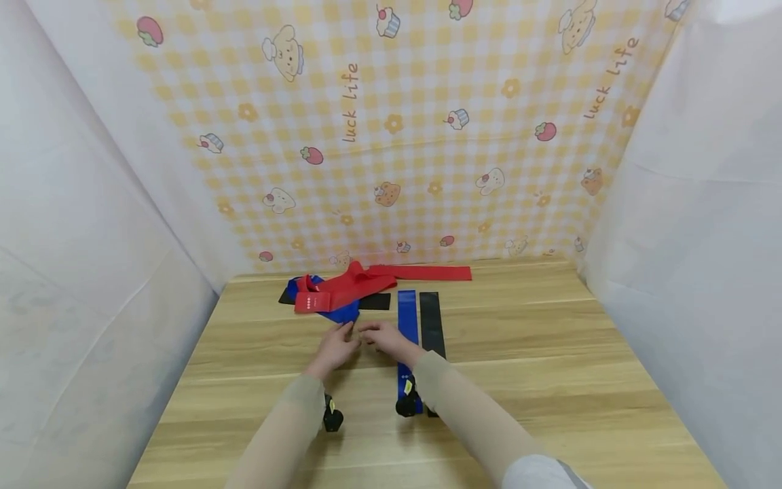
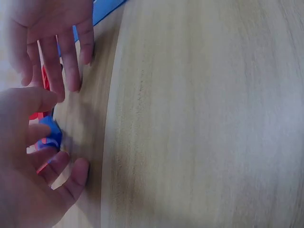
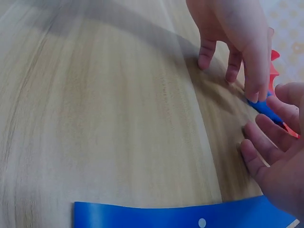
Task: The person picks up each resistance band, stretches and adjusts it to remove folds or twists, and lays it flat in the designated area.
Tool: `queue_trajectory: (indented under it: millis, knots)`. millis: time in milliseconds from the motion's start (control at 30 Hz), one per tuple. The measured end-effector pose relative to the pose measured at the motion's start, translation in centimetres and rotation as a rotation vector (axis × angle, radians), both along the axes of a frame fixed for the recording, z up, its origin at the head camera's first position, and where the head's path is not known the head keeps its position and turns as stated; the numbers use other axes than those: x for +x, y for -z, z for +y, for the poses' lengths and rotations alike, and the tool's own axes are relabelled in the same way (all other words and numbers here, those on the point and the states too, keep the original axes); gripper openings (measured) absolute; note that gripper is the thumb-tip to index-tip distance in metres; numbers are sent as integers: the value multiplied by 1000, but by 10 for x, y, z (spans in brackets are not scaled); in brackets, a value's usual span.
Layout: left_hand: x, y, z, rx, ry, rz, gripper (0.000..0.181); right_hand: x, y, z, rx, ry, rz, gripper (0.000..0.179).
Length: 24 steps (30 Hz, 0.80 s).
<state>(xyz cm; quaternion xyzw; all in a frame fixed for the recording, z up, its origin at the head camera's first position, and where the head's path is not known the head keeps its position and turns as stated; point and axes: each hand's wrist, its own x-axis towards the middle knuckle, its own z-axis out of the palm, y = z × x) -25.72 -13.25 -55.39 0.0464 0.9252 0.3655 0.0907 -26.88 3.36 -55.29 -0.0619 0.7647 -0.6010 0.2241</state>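
My left hand (image 1: 336,346) hovers low over the table, its fingers relaxed and pointing at the loose end of a crumpled blue resistance band (image 1: 342,314). In the right wrist view its fingertips (image 3: 253,96) overlap that blue end. My right hand (image 1: 386,337) is just to the right, fingers loosely extended, with nothing in its grasp. A red resistance band (image 1: 348,288) lies bunched on top of the crumpled blue one. Under both, a black band (image 1: 375,301) lies sideways, partly covered.
A blue band (image 1: 408,319) lies straight and lengthwise, partly under my right wrist. Beside it runs a black band (image 1: 431,319). A patterned cloth (image 1: 427,170) rises behind the wooden table (image 1: 519,380), with white sheets on both sides.
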Motion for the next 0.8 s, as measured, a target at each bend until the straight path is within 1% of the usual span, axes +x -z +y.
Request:
queue_trajectory:
  millis: [67,100,133,200,300,367,400,467,567,633,700,800]
  knots:
    - [0,-1,-1,29,-13,-1,56,-2,-1,-1,-30,18,-39,32]
    - [-1,-3,-2,66,-31,-5,56,-3,-2,-1,-40,22,-57,32]
    - [0,-5,-3,118,-51,-4,54,-4,-3,-1,-51,22,-72,31]
    - [-1,-11,-5,251,-103,-1,50,-6,-5,-2,-61,6,-90,32]
    - [-2,-22,-10,411,-192,54,42,-11,-10,-4,-96,-11,-112,36]
    - [-3,-29,-14,475,-234,96,38,-13,-13,-6,-122,-5,-115,38]
    - [-3,-34,-15,493,-251,120,36,-14,-15,-7,-134,5,-115,39]
    - [-3,-42,-17,541,-290,137,34,-16,-18,-10,-155,25,-106,41]
    - [-1,-52,-19,661,-327,146,33,-17,-20,-16,-172,40,-88,47]
    - [0,-56,-19,743,-344,150,32,-16,-22,-20,-186,39,-81,53]
    - [1,-59,-19,817,-347,162,31,-17,-24,-24,-204,42,-92,59]
    - [2,-64,-15,880,-330,187,32,-17,-27,-28,-221,53,-108,66]
